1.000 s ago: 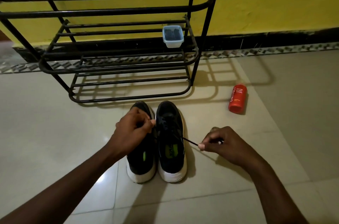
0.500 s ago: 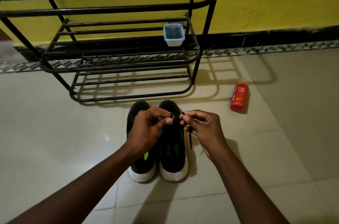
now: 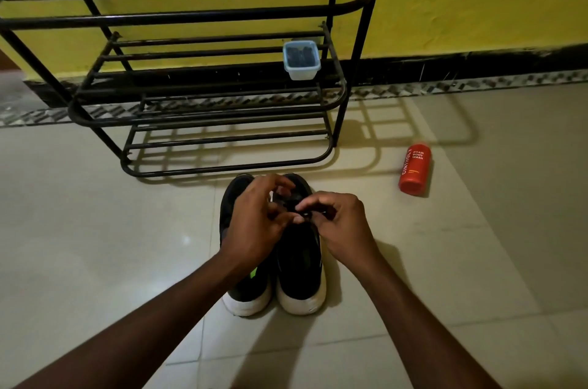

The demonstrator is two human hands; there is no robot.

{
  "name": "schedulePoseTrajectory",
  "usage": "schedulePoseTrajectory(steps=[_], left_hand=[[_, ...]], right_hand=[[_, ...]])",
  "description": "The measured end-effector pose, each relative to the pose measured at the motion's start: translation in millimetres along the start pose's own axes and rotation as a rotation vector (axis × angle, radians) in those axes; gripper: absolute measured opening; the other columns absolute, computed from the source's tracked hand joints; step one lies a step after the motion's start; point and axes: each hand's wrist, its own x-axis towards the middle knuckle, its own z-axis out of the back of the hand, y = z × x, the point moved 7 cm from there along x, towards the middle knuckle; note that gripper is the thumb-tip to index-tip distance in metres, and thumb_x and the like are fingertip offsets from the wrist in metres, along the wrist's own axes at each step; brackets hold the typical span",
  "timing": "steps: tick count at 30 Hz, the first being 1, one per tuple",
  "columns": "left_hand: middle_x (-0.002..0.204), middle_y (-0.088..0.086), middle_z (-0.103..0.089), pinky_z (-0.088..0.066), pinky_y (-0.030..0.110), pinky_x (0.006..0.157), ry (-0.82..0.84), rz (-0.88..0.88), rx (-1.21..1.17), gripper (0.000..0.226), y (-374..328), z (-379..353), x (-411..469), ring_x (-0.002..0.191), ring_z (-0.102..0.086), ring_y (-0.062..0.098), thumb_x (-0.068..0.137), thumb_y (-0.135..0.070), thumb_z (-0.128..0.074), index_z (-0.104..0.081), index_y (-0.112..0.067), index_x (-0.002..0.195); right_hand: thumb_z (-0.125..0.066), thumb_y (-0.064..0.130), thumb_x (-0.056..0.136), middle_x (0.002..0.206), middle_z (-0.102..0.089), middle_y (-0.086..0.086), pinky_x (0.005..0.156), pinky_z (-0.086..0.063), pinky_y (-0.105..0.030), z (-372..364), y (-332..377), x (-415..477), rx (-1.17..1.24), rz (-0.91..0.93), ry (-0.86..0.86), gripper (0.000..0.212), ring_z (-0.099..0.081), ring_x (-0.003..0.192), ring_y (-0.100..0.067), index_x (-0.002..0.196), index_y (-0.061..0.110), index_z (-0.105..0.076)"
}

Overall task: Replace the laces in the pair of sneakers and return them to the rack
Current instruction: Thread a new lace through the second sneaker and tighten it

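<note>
At frame centre, over the right-side sneaker [image 3: 300, 277] on the floor [image 3: 95, 229], the limp, light black lace [image 3: 305, 214] is pinched by the left hand [image 3: 254, 229] and the right hand [image 3: 343, 223], and is judged best held near its tip.

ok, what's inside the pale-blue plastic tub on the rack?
The pale-blue plastic tub on the black metal rack holds dark strip-like pieces. What they are is too dim to tell, and they cover the tub's bottom.
</note>
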Motion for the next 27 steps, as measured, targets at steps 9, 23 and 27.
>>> schedulePoseTrajectory(steps=[9, 23, 27], left_hand=[[0.088, -0.008, -0.065, -0.056, 0.02, 0.068, -0.063, -0.104, 0.112, 0.018, -6, 5, -1, 0.081, -0.066, 0.009, 0.083, -0.001, -0.077, -0.067, -0.016, 0.087], [0.073, 0.006, -0.076, -0.058, 0.023, 0.057, -0.035, 0.319, -0.216, 0.009, 28, 14, 1, 0.067, -0.076, 0.018, 0.089, -0.01, -0.074, -0.07, -0.003, 0.087], [0.079, 0.014, -0.077, -0.057, 0.026, 0.059, 0.018, 0.421, -0.458, 0.014, 22, 1, 8, 0.072, -0.076, 0.024, 0.09, -0.012, -0.074, -0.068, 0.001, 0.092]], right_hand=[[-0.078, 0.011, 0.086, 0.086, -0.077, 0.011, 0.082, -0.057, -0.022, 6, 8, -6, -0.082, 0.06, -0.039, 0.009, -0.072, 0.083, 0.0, 0.091, 0.018, -0.082], [-0.072, -0.005, 0.078, 0.08, -0.074, 0.002, 0.071, -0.056, -0.022, 18, 9, -16, -0.27, 0.214, -0.027, 0.02, -0.069, 0.074, -0.006, 0.083, 0.013, -0.079], [-0.073, -0.008, 0.077, 0.085, -0.073, -0.003, 0.075, -0.053, -0.018, 1, 44, -22, -0.297, 0.431, 0.026, 0.017, -0.068, 0.078, -0.011, 0.084, 0.006, -0.079]])
